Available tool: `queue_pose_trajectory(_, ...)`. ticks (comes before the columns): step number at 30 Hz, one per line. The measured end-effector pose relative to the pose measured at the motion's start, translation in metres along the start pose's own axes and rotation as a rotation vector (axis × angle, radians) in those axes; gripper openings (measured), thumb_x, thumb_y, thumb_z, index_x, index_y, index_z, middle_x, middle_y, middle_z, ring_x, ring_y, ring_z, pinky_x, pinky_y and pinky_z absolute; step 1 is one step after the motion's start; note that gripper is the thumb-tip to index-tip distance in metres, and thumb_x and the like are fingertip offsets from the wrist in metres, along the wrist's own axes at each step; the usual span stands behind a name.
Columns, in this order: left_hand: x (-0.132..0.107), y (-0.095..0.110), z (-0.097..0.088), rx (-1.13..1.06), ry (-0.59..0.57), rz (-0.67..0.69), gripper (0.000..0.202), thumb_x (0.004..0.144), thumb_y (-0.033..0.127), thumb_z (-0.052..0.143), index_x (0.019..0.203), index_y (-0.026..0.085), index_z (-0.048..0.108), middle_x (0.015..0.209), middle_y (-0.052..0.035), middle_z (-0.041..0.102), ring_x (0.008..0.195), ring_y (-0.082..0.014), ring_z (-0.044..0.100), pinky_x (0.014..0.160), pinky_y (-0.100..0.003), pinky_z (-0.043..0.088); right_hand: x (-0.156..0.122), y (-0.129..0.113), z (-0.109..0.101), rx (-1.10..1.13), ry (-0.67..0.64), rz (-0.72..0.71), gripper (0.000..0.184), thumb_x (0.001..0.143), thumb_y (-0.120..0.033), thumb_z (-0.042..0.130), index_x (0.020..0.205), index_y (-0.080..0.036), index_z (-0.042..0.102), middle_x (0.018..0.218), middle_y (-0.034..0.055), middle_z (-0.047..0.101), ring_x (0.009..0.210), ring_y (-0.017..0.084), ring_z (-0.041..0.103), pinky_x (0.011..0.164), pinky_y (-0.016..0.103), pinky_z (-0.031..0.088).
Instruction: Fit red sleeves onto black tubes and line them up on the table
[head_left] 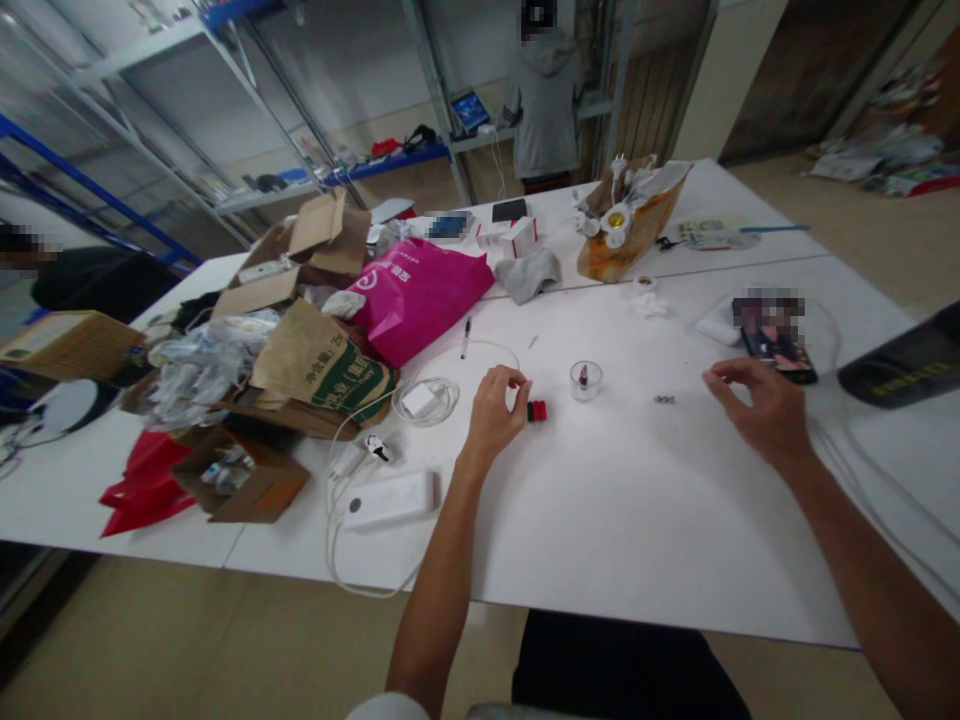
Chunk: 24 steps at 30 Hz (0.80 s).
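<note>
My left hand [496, 408] is over the white table, its fingers curled and the thumb bent toward the index finger. Right beside its fingertips lies a small group of red and black pieces [538, 411]; whether the hand touches them I cannot tell. Thumb and index finger of my right hand [765, 408] come together in a pinch above the table; anything between them is too small to make out. Between the hands stand a small clear cup [586, 381] with a dark and reddish item inside and a little cluster of metallic pieces [664, 400].
To the left are a white power bank [390, 499], coiled cable, cardboard boxes and a pink bag [424, 295]. A phone [776, 340] and a dark cylindrical object [904, 358] lie at right. A pen [466, 338] rests farther back. Two people are beyond the table.
</note>
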<state>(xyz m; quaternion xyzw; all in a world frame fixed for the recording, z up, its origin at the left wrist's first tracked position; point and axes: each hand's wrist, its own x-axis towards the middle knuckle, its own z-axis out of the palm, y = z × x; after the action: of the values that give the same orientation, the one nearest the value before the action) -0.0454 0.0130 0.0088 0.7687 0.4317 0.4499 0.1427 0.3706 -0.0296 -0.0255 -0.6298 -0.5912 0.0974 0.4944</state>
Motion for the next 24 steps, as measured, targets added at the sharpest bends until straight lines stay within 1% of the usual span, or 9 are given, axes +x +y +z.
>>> queue_pose_trajectory(2, 0.002, 0.0, 0.001, -0.093, 0.131, -0.063, 0.015, 0.11, 0.034, 0.067, 0.1, 0.023, 0.068, 0.095, -0.0055, 0.07, 0.09, -0.0219, 0.064, 0.086, -0.037, 0.051, 0.002, 0.006, 0.002, 0.096, 0.105, 0.105, 0.033, 0.088, -0.052, 0.083, 0.099, -0.023, 0.075, 0.098, 0.0083, 0.081, 0.086, 0.024, 0.077, 0.091, 0.042, 0.066)
queue_pose_trajectory(5, 0.004, -0.002, 0.003, -0.26, 0.272, -0.202, 0.019, 0.107, 0.04, 0.074, 0.1, 0.022, 0.071, 0.095, -0.0044, 0.072, 0.089, -0.0196, 0.066, 0.086, -0.034, 0.053, 0.005, 0.01, 0.004, 0.194, 0.188, 0.2, 0.034, 0.08, -0.047, 0.088, 0.098, -0.022, 0.074, 0.095, 0.0075, 0.08, 0.086, 0.023, 0.077, 0.092, 0.042, 0.067)
queue_pose_trajectory(7, 0.006, -0.006, 0.004, -0.388, 0.342, -0.295, 0.022, 0.102, 0.042, 0.079, 0.1, 0.022, 0.073, 0.097, -0.0044, 0.073, 0.092, -0.0191, 0.068, 0.088, -0.032, 0.055, 0.006, 0.009, 0.004, 0.215, 0.197, 0.2, 0.032, 0.077, -0.043, 0.089, 0.097, -0.023, 0.073, 0.094, 0.0071, 0.079, 0.086, 0.023, 0.077, 0.092, 0.043, 0.067)
queue_pose_trajectory(10, 0.007, -0.014, 0.006, -0.536, 0.416, -0.398, 0.026, 0.092, 0.042, 0.088, 0.099, 0.02, 0.075, 0.098, -0.0048, 0.074, 0.094, -0.0188, 0.07, 0.089, -0.031, 0.056, 0.007, 0.006, 0.002, 0.186, 0.172, 0.108, 0.023, 0.079, -0.038, 0.086, 0.094, -0.025, 0.075, 0.098, 0.0076, 0.079, 0.088, 0.024, 0.076, 0.091, 0.043, 0.067)
queue_pose_trajectory(13, 0.007, -0.021, 0.006, -0.607, 0.437, -0.454, 0.025, 0.083, 0.033, 0.091, 0.099, 0.02, 0.077, 0.101, -0.0051, 0.075, 0.094, -0.0187, 0.071, 0.09, -0.032, 0.057, 0.007, 0.005, 0.002, 0.165, 0.153, 0.009, 0.015, 0.08, -0.034, 0.083, 0.091, -0.026, 0.075, 0.1, 0.0071, 0.077, 0.091, 0.025, 0.075, 0.094, 0.044, 0.067)
queue_pose_trajectory(17, 0.005, -0.025, 0.006, -0.642, 0.438, -0.489, 0.023, 0.077, 0.021, 0.085, 0.098, 0.021, 0.078, 0.099, -0.0039, 0.076, 0.093, -0.018, 0.071, 0.091, -0.031, 0.057, 0.006, 0.008, 0.002, 0.157, 0.128, -0.044, 0.011, 0.08, -0.03, 0.08, 0.089, -0.027, 0.074, 0.097, 0.0062, 0.075, 0.09, 0.025, 0.073, 0.093, 0.043, 0.066)
queue_pose_trajectory(20, 0.004, -0.025, 0.007, -0.65, 0.441, -0.496, 0.021, 0.074, 0.018, 0.082, 0.094, 0.021, 0.078, 0.093, -0.0022, 0.074, 0.088, -0.0169, 0.068, 0.087, -0.03, 0.055, 0.005, 0.007, 0.002, 0.139, 0.098, -0.059, 0.011, 0.08, -0.029, 0.08, 0.087, -0.027, 0.074, 0.094, 0.0051, 0.076, 0.088, 0.024, 0.073, 0.091, 0.042, 0.065)
queue_pose_trajectory(24, 0.006, -0.021, 0.007, -0.661, 0.44, -0.506, 0.018, 0.074, 0.021, 0.083, 0.09, 0.021, 0.076, 0.089, -0.0009, 0.071, 0.085, -0.0162, 0.065, 0.082, -0.028, 0.051, 0.002, 0.003, 0.003, 0.199, 0.083, -0.017, 0.014, 0.08, -0.031, 0.083, 0.09, -0.025, 0.075, 0.095, 0.0041, 0.077, 0.087, 0.022, 0.074, 0.088, 0.039, 0.067)
